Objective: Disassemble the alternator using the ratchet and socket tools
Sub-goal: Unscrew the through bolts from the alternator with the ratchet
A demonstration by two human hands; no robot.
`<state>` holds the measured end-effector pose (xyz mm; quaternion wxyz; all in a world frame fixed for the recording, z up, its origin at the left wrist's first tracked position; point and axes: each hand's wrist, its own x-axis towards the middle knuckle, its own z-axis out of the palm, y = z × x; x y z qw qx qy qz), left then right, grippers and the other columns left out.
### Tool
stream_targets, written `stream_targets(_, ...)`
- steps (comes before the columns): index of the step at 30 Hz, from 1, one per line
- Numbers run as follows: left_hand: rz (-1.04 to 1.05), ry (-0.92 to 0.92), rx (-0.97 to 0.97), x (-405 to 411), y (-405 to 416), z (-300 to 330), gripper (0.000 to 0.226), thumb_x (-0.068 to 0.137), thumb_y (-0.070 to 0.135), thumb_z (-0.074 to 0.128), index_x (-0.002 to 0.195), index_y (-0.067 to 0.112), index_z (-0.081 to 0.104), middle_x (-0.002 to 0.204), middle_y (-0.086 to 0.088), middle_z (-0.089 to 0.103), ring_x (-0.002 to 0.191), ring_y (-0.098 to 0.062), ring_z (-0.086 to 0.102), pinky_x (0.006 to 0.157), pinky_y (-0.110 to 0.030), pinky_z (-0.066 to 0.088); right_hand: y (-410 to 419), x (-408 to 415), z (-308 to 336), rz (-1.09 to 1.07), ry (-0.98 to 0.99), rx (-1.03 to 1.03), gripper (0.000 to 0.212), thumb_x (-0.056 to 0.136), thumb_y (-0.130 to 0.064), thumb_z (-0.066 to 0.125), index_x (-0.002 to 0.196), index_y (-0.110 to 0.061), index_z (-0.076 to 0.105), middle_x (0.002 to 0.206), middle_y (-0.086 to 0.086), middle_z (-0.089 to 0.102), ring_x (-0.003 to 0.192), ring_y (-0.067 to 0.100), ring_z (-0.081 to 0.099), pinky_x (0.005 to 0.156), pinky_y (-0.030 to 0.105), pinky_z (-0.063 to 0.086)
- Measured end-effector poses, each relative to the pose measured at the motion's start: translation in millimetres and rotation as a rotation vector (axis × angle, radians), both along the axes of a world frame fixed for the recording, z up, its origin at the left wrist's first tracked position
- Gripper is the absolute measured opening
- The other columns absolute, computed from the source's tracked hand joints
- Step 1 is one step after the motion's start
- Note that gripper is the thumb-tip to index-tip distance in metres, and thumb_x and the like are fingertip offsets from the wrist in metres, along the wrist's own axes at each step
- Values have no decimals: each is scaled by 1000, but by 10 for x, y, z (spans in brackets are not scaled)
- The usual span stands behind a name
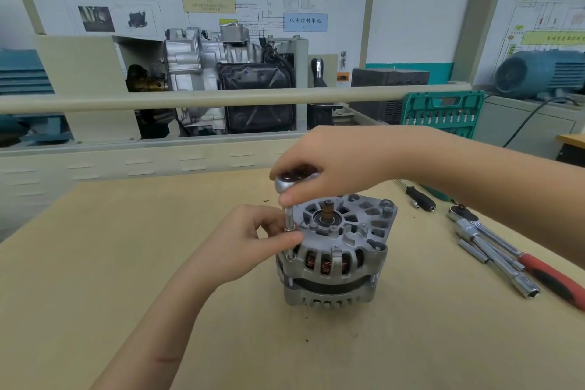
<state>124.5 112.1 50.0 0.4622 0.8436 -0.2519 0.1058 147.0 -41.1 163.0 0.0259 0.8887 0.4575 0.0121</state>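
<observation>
Gripping the ratchet (289, 182) head, the right hand (345, 165) is risking tilt; left hand (253, 237) is pinching the extension (289, 218), which may be slipping off the alternator (338, 250) bolt.

bright, even indoor light with only faint, soft shadows on the table (158, 263). the wide-angle lens bows straight lines near the edges. the background looks slightly soft and smeared.

Both hands (335, 165) on ratchet (288, 196) atop alternator (335, 250)
</observation>
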Motion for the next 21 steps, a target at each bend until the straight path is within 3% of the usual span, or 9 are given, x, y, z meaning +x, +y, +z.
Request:
stream_targets(2,34,-44,-11,6,-17,-18,39,77,24,70,45,32,49,47,15,47,48,3,43,51,-8,31,-61,12,8,-18,36,31,48,88,-44,51,129,-20,49,123,-7,57,106,6,53,86,13,38)
stream_targets(3,34,-52,-15,4,-29,-21,39,77,22,70,45,33,49,46,15,46,47,2,42,51,-8,31,-88,12,16,-10,54,40,49,88,-40,53,132,-19,47,126,-6,55,110,6,51,88,13,37)
stream_targets(5,27,-52,-23,7,-43,-30,38,77,21,70,47,36,52,45,14,43,48,1,41,51,-8,30,-109,11,20,21,45,35,42,88,-36,54,127,-19,52,119,-6,59,104,7,54,86,16,37)
stream_targets(7,40,-57,-41,10,-49,-48,38,76,22,71,48,37,51,45,12,39,48,-1,39,50,-9,29,-85,5,6,31,-30,17,36,87,-42,53,114,-19,60,98,-6,64,85,7,57,76,23,44)
stream_targets(11,57,-23,-74,-1,-61,-61,31,70,33,71,48,34,50,46,12,37,48,-1,37,49,-10,29,17,3,-53,-35,-211,-17,57,83,-59,41,87,-7,63,63,0,52,54,12,44,56,28,40)
stream_targets(14,24,61,-56,-7,-18,3,18,62,45,66,48,37,58,45,14,46,49,-1,40,50,-11,30,23,-2,-64,-27,-144,30,51,85,-55,44,89,-8,64,68,1,56,58,12,46,57,26,39)
stream_targets(16,-40,111,-26,-17,26,50,12,64,41,65,53,43,63,48,16,52,51,-2,43,53,-18,38,35,-6,-57,-9,-71,46,42,86,-51,48,95,-13,64,74,-4,59,63,7,49,62,21,40)
stream_targets(21,-40,75,-19,-6,57,51,19,70,34,68,53,41,63,47,14,50,51,-3,40,51,-17,33,14,-19,9,-27,60,100,40,85,-45,54,117,-20,59,84,-7,61,72,4,54,69,11,41)
